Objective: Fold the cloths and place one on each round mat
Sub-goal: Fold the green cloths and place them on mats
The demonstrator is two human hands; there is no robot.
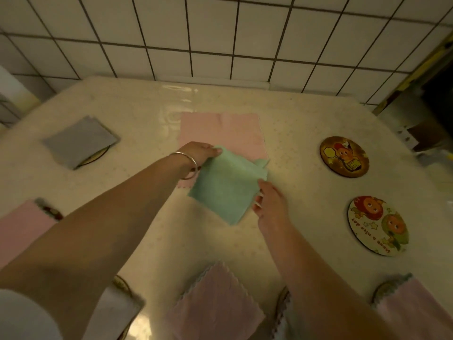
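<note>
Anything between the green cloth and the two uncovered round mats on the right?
Head view: only bare tablecloth between the green cloth and the dark mat or light mat.

The nearer uncovered round mat carries cartoon figures and the printed words "Have a nice day".

Both arms extended fwd, forearms bare.
L hand: fingers pinched shut, bangle at wrist. R hand: palm down, fingertips pinched.
</note>
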